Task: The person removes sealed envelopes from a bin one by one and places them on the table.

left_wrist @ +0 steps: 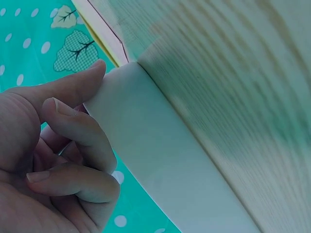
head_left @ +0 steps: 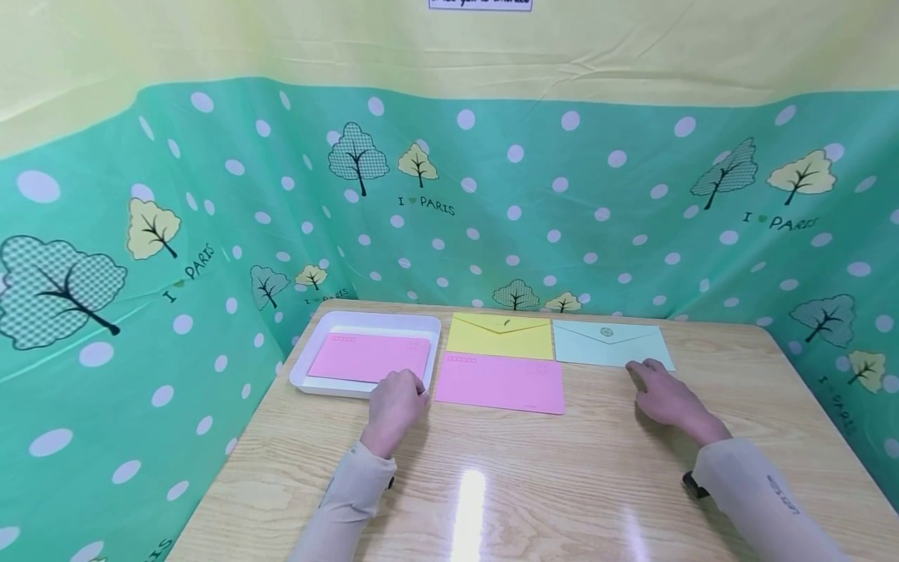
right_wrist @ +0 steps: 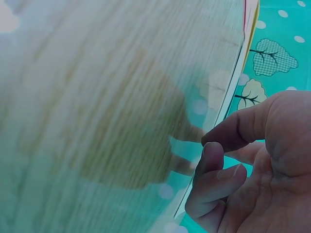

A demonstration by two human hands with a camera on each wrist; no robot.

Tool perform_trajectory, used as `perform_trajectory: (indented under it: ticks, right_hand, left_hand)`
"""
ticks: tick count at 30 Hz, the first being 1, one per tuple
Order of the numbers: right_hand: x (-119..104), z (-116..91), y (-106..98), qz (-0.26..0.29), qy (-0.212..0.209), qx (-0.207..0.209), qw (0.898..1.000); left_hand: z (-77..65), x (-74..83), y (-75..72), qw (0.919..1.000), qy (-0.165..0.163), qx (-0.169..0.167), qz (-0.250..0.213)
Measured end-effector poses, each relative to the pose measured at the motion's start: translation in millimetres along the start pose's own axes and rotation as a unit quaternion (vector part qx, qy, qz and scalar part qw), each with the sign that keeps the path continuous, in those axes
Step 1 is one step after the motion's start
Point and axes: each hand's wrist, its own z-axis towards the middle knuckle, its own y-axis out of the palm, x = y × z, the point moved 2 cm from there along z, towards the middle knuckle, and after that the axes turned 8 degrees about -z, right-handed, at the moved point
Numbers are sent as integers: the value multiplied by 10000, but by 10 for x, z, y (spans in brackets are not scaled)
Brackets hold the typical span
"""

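Note:
My left hand is at the near right corner of a white tray, thumb and curled fingers gripping its wall; the left wrist view shows the tray's outer side beside them. In the tray lies a pink envelope. My right hand is at the near edge of a mint-green envelope lying flap up, near its right corner. Thumb and fingers of the right hand come together at that edge in the right wrist view, pinching it.
A yellow envelope, flap up, lies between the tray and the mint-green one. Below it is a second pink envelope, slightly overlapping it. All rest on a wooden table, with a green and yellow printed curtain behind and beside it.

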Motion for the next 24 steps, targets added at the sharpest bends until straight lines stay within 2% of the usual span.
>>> perform_trajectory:
  ticks: [24]
  right_hand:
    - [-42, -19, -39, -3, -10, -60, 10000]
  left_hand:
    - [-27, -3, -15, 10000, 65, -21, 31]
